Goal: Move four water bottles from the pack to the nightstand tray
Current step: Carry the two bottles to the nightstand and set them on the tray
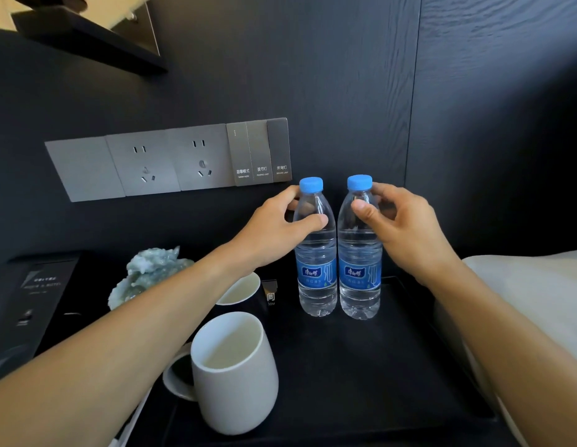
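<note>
Two clear water bottles with blue caps and blue labels stand upright side by side at the back of the black nightstand tray [393,366]. My left hand [274,227] grips the left bottle [316,272] around its shoulder, thumb in front and fingers behind. My right hand [400,221] holds the right bottle [359,275] the same way, just below its cap. Both bottle bases appear to rest on the tray. The pack is not in view.
A large white mug [235,369] stands at the tray's front left, a second white cup [240,290] behind it under my left forearm. A pale green stone ornament [148,272] sits left. Sockets and switches [171,159] line the dark wall. White bedding [532,298] lies right.
</note>
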A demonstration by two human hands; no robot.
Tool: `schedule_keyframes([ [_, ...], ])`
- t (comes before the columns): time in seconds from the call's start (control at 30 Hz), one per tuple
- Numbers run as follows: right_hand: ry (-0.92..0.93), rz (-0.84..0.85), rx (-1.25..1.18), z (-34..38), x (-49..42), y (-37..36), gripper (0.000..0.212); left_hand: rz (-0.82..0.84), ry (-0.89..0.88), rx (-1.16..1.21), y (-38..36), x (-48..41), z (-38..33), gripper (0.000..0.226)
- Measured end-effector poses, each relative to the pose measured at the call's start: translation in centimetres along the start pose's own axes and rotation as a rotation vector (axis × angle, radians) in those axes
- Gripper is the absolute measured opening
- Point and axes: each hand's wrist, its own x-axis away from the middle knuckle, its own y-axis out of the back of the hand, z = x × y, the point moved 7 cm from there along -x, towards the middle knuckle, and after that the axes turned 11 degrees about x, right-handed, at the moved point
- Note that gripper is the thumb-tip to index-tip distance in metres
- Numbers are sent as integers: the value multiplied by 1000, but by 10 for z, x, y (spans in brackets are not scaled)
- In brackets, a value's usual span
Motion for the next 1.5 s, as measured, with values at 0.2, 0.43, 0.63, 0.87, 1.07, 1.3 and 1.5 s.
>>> schedule_keyframes([
  [0.2,22,5,26,2,-4,-3,30,15,26,43,0,2,6,40],
  [0.43,-15,68,8,-16,-3,-9,47,-14,64,34,0,5,17,50],
  [0.63,-23,304,-36,-34,-5,-23,88,24,117,84,-4,5,18,51],
  [0.87,77,197,36,-30,-2,-24,85,45,166,92,-9,10,12,52],
  [1.07,66,239,3,-31,-3,-25,91,59,165,81,-9,11,18,58],
  [1.3,42,254,-43,-28,-1,-25,71,70,137,63,-9,12,26,74],
  [1.5,37,275,-22,-25,0,-27,71,23,131,81,-9,16,28,76],
])
